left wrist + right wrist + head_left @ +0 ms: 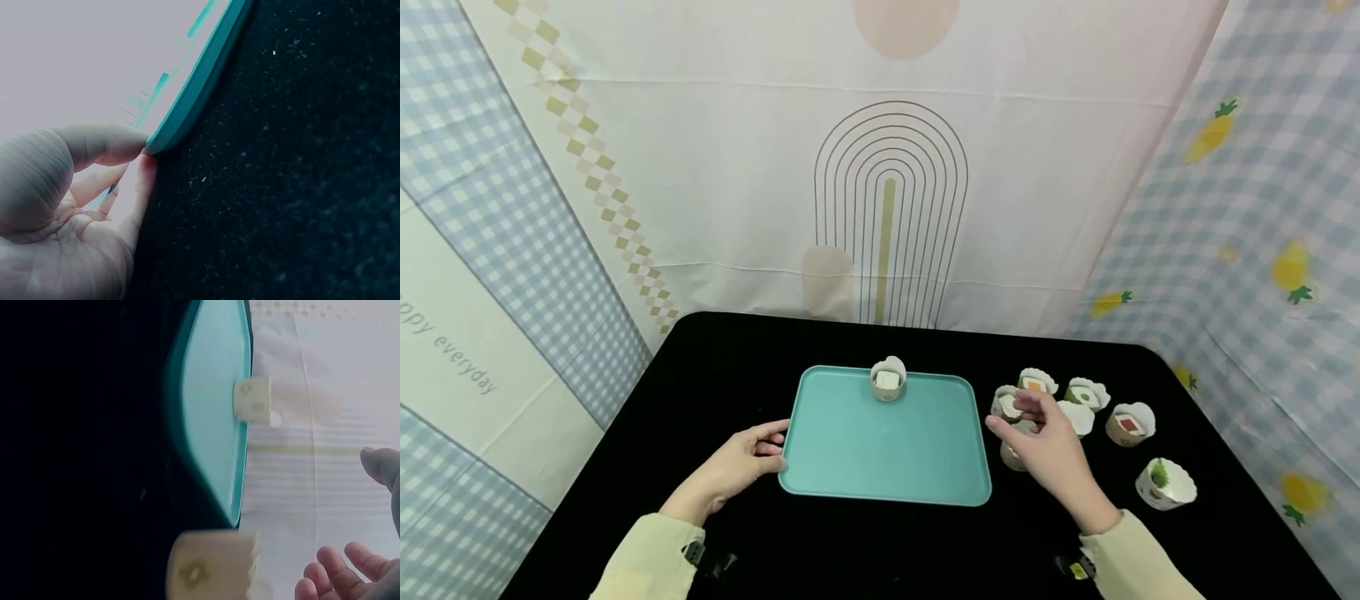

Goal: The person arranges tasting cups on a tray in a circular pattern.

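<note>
Left hand [739, 463] pinches teal tray [887, 450] by left edge | right hand [1054, 446], fingers parted, apparently empty, beside cups [1078, 419] right of tray | 1 paper cup [888, 395] at tray's far edge | steady tray; grasp cup walls lightly

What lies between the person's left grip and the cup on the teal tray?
Only bare tray surface, as the head view shows: the left grip pinches the teal tray at its left edge; the cup stands near the far edge.

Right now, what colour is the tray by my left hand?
The tray is plain turquoise; it shows best in the head view.
</note>
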{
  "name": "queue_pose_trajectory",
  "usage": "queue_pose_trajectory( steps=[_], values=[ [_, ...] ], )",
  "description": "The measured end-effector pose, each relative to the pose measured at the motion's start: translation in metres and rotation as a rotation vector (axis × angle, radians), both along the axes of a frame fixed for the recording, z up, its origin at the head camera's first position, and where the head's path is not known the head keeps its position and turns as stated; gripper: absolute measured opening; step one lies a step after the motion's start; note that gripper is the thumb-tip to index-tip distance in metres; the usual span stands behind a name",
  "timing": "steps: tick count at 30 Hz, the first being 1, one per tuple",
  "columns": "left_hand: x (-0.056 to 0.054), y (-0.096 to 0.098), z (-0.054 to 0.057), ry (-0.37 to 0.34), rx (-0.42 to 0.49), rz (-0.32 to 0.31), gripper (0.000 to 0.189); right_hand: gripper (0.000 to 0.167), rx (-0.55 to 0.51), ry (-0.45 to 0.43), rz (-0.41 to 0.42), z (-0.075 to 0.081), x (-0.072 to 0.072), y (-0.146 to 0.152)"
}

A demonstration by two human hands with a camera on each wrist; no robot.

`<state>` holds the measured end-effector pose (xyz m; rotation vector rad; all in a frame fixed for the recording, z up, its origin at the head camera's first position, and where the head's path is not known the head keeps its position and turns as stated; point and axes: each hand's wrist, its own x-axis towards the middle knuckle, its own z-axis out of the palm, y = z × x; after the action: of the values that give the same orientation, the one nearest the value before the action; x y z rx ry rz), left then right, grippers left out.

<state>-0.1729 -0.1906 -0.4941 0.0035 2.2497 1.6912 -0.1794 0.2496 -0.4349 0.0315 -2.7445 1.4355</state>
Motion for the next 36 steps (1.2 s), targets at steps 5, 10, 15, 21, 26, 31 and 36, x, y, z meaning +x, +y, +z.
queue_pose_trajectory(
  steps=[5, 10, 15, 21, 26, 31, 36],
  values=[
    [0.0, 0.002, 0.0, 0.001, -0.01, 0.008, 0.062, 0.078, 0.026, 0.016, -0.057, -0.009, 0.009, 0.02],
    [0.003, 0.001, 0.001, 0.008, -0.014, 0.002, 0.061, 0.089, 0.006, -0.05, -0.129, -0.021, 0.015, 0.029],
    [0.003, 0.0, 0.003, 0.021, -0.017, 0.003, 0.061, 0.099, -0.049, -0.153, -0.158, -0.034, 0.015, 0.032],
    [0.002, -0.001, 0.0, 0.02, -0.016, -0.008, 0.06, 0.093, -0.178, -0.237, -0.081, -0.048, 0.014, 0.035],
    [0.003, 0.003, -0.005, 0.008, -0.021, -0.007, 0.06, 0.086, -0.215, -0.229, -0.063, -0.061, 0.013, 0.04],
    [0.003, 0.006, -0.006, 0.016, -0.031, 0.016, 0.061, 0.086, -0.208, -0.232, -0.065, -0.065, 0.011, 0.038],
    [0.002, 0.002, -0.003, 0.003, -0.039, 0.024, 0.06, 0.084, -0.202, -0.231, -0.057, -0.063, 0.01, 0.033]
  ],
)
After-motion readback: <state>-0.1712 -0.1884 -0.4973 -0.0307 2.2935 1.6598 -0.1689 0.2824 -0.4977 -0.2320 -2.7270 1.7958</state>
